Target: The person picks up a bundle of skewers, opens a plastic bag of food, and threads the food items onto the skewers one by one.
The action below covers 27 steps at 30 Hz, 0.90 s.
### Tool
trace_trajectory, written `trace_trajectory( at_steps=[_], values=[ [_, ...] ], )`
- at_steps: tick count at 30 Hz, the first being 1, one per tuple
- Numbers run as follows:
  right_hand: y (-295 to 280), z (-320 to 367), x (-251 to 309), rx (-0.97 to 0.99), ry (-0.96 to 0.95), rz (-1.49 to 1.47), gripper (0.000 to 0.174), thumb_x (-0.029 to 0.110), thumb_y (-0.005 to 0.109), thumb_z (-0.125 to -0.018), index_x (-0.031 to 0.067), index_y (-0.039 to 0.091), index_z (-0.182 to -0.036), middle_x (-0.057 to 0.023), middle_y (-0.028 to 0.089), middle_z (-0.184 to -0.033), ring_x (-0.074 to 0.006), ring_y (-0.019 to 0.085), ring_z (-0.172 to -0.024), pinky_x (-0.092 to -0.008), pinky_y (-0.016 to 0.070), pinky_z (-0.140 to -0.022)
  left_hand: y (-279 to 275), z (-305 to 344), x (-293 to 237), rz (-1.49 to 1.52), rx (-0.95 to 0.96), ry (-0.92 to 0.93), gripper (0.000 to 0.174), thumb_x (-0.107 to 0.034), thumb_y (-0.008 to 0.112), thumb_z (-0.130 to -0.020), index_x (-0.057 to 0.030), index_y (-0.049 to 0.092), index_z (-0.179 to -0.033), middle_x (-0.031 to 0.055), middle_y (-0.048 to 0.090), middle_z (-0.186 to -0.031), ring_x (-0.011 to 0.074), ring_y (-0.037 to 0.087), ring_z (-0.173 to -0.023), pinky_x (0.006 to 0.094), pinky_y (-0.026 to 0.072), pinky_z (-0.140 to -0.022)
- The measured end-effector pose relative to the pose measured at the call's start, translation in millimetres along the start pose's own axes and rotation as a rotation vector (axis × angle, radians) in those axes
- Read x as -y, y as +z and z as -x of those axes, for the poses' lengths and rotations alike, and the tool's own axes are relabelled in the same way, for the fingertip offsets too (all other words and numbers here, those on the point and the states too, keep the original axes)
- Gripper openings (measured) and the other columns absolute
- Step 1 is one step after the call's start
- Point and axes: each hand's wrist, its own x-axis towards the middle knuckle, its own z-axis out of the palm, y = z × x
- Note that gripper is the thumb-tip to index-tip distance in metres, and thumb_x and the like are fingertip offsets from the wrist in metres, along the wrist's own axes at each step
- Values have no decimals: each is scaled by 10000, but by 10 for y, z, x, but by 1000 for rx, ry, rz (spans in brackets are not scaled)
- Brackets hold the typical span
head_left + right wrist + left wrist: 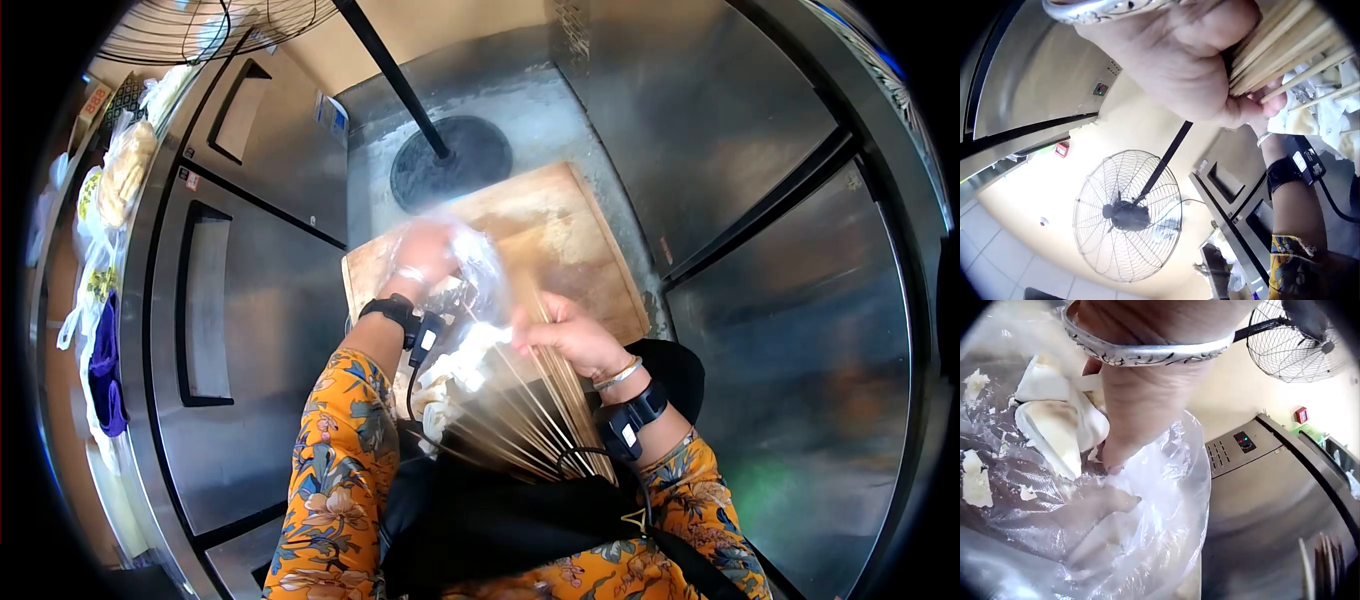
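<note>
My left hand [425,250] reaches into a clear plastic bag [1172,487], blurred in the head view. In the left wrist view its fingers are right at white wedge-shaped food pieces [1054,428] with browned faces; I cannot tell whether they pinch one. Crumbs and smaller bits lie about inside the bag. My right hand [575,335] grips a fanned bundle of thin wooden skewers [570,400]. White food pieces [1304,122] sit at the skewers in the right wrist view, partly cut off by the frame. More white pieces [465,360] show between the two forearms.
A wooden board [600,250] lies beneath the hands, dusted with crumbs. Behind it stands the round black base [450,160] of a fan [1129,215]. Steel cabinets [250,300] line the left side, and a steel door [780,330] the right. Bagged goods [125,175] hang at far left.
</note>
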Motion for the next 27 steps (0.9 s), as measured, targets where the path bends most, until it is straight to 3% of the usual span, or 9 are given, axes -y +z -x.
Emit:
trace_trajectory(
  at_steps=[8, 14, 18, 21, 24, 27],
  values=[
    [35, 25, 49, -7, 54, -7, 203, 10, 626, -789, 38, 570, -982, -4, 603, -831, -84, 573, -710, -216, 470, -645, -119, -64, -244, -258, 44, -16, 483, -215, 688, -658, -102, 599, -1118, 141, 577, -1130, 322, 537, -1066, 380, 430, -924],
    [29, 10, -6, 12, 30, 9, 219, 23, 629, -792, 36, 581, -1005, -7, 604, -860, -80, 562, -707, -219, 465, -643, 157, -179, -117, -71, -100, 105, 488, -184, 689, -661, -85, 589, -1128, 167, 562, -1130, 348, 534, -1056, 390, 436, -917],
    [48, 28, 24, 42, 14, -14, 202, 30, 636, -798, 34, 576, -990, -7, 604, -853, -80, 562, -698, -219, 465, -631, 57, -131, -358, -1, 40, -39, 499, -99, 680, -649, -34, 569, -1131, 182, 556, -1142, 357, 537, -1049, 381, 435, -922],
    [24, 30, 16, 52, 6, 42, 200, 34, 642, -801, 33, 569, -987, -11, 603, -852, -82, 565, -698, -220, 468, -619, 12, -106, -367, -79, 68, 24, 516, -103, 695, -636, -30, 570, -1131, 169, 563, -1142, 360, 544, -1042, 372, 438, -923],
    [12, -8, -32, 68, -19, 77, 219, 40, 651, -801, 31, 562, -1001, -22, 607, -854, -85, 571, -696, -221, 473, -611, -220, 94, -413, 8, 109, 156, 556, -89, 685, -683, -33, 514, -1209, 148, 577, -1145, 326, 569, -1036, 359, 467, -887],
    [58, -4, -17, 68, -7, 83, 254, 56, 669, -798, 25, 556, -1023, -39, 617, -857, -93, 580, -688, -221, 482, -610, 259, 192, 277, 642, 22, 132, 603, -54, 654, -743, -38, 421, -1299, 150, 577, -1151, 297, 581, -1035, 360, 495, -841]
  ],
)
